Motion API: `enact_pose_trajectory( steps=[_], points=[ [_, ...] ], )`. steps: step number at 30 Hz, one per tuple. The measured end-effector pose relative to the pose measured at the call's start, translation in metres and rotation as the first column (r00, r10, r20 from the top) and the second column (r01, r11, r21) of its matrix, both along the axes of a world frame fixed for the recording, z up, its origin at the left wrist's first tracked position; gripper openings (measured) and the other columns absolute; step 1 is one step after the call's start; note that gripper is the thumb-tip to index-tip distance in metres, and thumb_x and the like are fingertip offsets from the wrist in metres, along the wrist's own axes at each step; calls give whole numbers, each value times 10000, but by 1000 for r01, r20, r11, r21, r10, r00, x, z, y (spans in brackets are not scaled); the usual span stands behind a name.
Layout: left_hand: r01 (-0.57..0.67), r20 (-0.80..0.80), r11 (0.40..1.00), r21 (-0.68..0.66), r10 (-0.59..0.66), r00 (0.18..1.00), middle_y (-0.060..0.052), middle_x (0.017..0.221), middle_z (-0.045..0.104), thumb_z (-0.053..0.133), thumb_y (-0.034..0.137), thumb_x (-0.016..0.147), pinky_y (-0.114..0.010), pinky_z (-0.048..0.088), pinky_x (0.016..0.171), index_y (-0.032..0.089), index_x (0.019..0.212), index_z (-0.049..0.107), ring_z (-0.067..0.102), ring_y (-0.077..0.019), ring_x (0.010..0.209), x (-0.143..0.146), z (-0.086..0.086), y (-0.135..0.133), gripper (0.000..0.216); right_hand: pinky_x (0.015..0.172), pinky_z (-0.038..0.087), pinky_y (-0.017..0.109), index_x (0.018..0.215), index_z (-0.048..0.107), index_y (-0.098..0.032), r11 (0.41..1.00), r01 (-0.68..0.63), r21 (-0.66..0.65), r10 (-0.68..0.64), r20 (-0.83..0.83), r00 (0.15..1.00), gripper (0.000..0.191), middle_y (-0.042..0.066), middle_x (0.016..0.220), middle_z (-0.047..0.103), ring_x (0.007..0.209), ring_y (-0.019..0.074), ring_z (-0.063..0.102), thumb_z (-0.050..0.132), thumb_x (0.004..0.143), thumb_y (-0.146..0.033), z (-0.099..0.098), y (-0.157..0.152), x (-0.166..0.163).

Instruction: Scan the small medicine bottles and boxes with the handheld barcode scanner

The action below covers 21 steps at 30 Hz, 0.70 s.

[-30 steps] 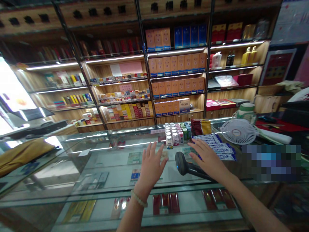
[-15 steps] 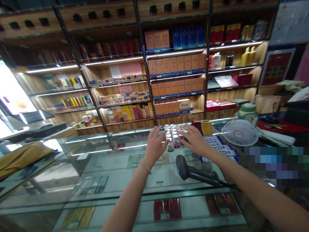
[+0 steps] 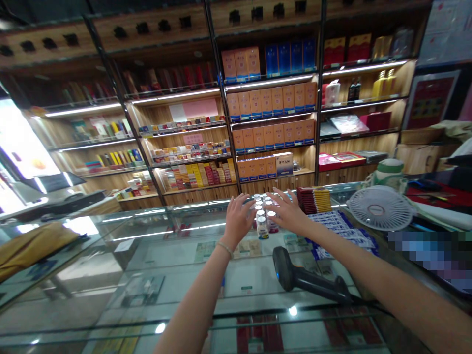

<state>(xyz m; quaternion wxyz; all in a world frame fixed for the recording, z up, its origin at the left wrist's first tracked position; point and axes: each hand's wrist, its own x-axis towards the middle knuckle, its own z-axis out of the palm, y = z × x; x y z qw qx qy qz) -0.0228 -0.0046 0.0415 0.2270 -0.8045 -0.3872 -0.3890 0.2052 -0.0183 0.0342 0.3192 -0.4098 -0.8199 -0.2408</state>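
Several small bottles with white caps [image 3: 261, 227] stand upright in close rows on the glass counter [image 3: 177, 290]. My left hand [image 3: 239, 219] is at the left side of the rows, fingers stretched and apart. Over their right side reaches my right hand [image 3: 288, 212], its fingers spread and hiding some of the bottles. Whether the fingertips touch the bottles I cannot tell. Nearer to me, below my right hand, a black barcode scanner [image 3: 309, 280] lies on the glass.
Right of the bottles are stacked red and yellow packets [image 3: 314, 200] and blue-and-white packets [image 3: 337, 231]. A white fan [image 3: 379, 209] and a green-and-white jug [image 3: 389, 172] stand farther right. Shelves with orange boxes [image 3: 271, 103] line the wall. Brown cloth [image 3: 37, 246] lies at left.
The view has shifted slightly, so the counter items appear lower. My right hand has moved a little left over the bottles, covering more of them. My left hand stays beside them.
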Motion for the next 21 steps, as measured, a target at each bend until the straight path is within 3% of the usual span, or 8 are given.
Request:
enact_pose_trajectory(
  steps=[4,9,14,21],
  points=[
    [-36,5,999,-31,36,999,-66,1369,616,616,430,928,-572,156,1234,301,1253,628,470,-274,1378,-6,-20,-2,350,1185,116,602,1207,682,-355,998,-21,52,21,2,1000,350,68,1557,444,1477,330,290,715,864,-412,-21,8,-1],
    [-63,-57,996,-63,60,997,-68,1419,587,684,546,848,-588,84,1228,314,1229,650,418,-317,1407,-15,-39,-5,448,1186,95,583,1326,601,-365,997,-19,74,19,3,1000,564,93,1582,390,1482,331,261,765,797,-475,-45,14,4],
    [-84,-80,992,-91,77,994,-64,1440,567,730,564,799,-589,71,1219,313,1119,699,383,-331,1422,-18,-47,-3,409,1183,112,576,1376,551,-361,997,-13,72,12,13,1000,649,103,1566,402,1475,332,266,779,779,-475,-58,15,8],
    [-50,-85,992,-115,41,996,-38,1432,574,769,538,773,-596,80,1208,301,917,732,359,-335,1434,-13,-51,-2,279,1185,99,581,1393,531,-362,995,-1,99,-2,28,1000,672,107,1572,386,1477,338,257,781,777,-459,-61,15,5]
  ],
)
